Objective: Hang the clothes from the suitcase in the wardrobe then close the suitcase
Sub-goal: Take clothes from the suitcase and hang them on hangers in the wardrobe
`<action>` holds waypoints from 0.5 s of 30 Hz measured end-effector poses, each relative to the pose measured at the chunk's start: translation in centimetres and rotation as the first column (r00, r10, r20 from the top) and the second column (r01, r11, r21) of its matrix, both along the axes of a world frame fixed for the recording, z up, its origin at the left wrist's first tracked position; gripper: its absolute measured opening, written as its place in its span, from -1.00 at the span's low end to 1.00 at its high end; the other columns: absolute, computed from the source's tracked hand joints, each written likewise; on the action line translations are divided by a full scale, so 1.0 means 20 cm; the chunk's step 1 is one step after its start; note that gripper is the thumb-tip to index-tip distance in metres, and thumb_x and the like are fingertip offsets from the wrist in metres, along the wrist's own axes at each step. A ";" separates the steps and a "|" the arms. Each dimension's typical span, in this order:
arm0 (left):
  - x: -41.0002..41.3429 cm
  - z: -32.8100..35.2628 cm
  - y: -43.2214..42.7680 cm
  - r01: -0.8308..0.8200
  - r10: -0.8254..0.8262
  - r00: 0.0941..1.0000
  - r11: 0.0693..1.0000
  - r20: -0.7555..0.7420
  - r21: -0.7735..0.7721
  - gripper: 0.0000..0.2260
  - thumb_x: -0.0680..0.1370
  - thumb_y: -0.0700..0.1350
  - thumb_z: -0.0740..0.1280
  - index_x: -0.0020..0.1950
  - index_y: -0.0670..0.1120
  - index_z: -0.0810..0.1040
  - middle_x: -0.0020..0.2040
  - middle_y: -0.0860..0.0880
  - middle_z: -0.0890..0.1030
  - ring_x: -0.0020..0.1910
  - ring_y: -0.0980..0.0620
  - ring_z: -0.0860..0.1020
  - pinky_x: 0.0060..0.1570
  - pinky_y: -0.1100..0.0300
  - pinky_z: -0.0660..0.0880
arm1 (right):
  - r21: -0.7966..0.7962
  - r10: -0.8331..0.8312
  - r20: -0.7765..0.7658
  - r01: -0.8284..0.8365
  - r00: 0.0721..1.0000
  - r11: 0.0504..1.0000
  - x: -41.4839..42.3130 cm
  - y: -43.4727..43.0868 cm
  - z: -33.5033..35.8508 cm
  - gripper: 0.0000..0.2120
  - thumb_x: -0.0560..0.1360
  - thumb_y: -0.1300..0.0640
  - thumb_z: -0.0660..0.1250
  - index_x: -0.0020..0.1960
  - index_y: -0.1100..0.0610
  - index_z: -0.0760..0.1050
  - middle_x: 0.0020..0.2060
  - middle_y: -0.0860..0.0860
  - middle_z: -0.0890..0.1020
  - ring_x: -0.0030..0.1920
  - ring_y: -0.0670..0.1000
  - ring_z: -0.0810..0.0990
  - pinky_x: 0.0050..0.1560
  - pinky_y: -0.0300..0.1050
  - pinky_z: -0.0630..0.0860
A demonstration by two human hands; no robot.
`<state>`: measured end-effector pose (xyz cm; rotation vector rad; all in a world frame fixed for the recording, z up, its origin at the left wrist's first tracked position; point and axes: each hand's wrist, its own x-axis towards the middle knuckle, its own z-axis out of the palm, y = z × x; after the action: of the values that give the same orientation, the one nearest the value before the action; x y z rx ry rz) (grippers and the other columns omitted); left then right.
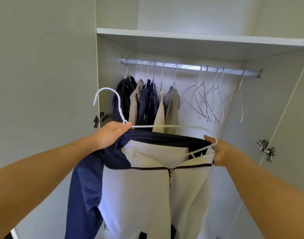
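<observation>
White and navy zip-front jacket (144, 195), held up in front of an open wardrobe (191, 40), filling the lower middle of the view. White front panels, navy left sleeve hanging down at the lower left, dark collar stretched across the top, zipper closed up to just below the collar with its pull near the centre.

White hanger (165, 126) partly threaded into the neck opening: hook curving up and to the left above the left hand, straight bar running rightward just above the collar, right end bending down inside the neck.

Left hand (111, 135) clamped on the collar's left end together with the base of the hanger's hook, thumb on top. Right hand (218, 152) gripping the collar's right end and the hanger's right shoulder, fingers curled round both. Hands well apart, spreading the collar between them. Both forearms bare, reaching in from the lower corners.

Behind the jacket, a metal rail (191, 67) running across the wardrobe under a white shelf (199, 37). On the left part of the rail, several hung garments (147, 102) packed close: dark, beige, navy, cream and grey. On the right part, a cluster of empty wire hangers (206, 99), with one more empty hanger (237, 99) apart near the rail's right end. Metal door hinges at the left (98, 119) and right (266, 150) edges of the opening.
</observation>
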<state>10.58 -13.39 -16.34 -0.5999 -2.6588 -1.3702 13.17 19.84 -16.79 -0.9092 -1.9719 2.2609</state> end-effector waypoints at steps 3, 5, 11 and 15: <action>-0.01 0.02 0.00 -0.060 0.046 0.996 0.979 -0.078 -0.192 -0.51 0.55 0.22 0.12 -0.35 -0.16 0.31 -0.35 -0.13 0.34 -0.31 -0.03 0.33 -0.11 0.10 0.35 | 0.057 -0.012 -0.043 0.014 0.999 0.998 0.00 -0.01 -0.01 -0.77 0.44 0.07 0.42 -0.10 0.24 0.52 -0.25 0.17 0.57 -0.33 0.14 0.52 -0.22 -0.04 0.56; 0.00 0.05 0.01 -0.074 0.045 0.992 0.960 -0.114 -0.271 -0.56 0.60 0.10 0.10 -0.36 -0.18 0.27 -0.35 -0.15 0.33 -0.31 -0.03 0.32 -0.11 0.04 0.38 | 0.358 -0.075 -0.131 0.118 0.988 0.926 0.00 -0.03 0.00 -0.73 0.48 0.10 0.39 -0.21 0.31 0.48 -0.25 0.21 0.50 -0.26 0.15 0.48 -0.11 0.03 0.52; 0.02 0.10 0.06 -0.208 0.080 0.949 0.888 -0.306 -0.410 -0.54 0.62 0.10 0.06 -0.41 -0.12 0.24 -0.43 -0.07 0.38 -0.34 -0.03 0.39 -0.12 0.04 0.40 | 0.856 -0.033 -0.258 0.244 0.966 0.455 0.04 -0.14 0.02 -0.77 0.61 0.07 0.15 -0.05 0.25 0.37 -0.28 0.10 0.43 -0.20 0.12 0.43 -0.23 -0.11 0.33; 0.02 0.06 0.08 -0.377 0.237 0.879 0.877 -0.413 -0.299 -0.53 0.59 0.17 0.08 -0.39 -0.12 0.33 -0.41 -0.05 0.45 -0.29 -0.06 0.47 -0.18 0.06 0.42 | 0.884 -0.020 -0.239 0.226 0.971 0.410 0.04 -0.19 0.03 -0.74 0.63 0.10 0.11 0.14 0.30 0.36 -0.07 0.21 0.53 -0.19 0.10 0.41 -0.22 -0.09 0.34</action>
<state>10.99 -11.74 -15.11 -0.3773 -2.5612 -0.5992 14.03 16.08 -16.21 -0.5856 -2.3984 0.7823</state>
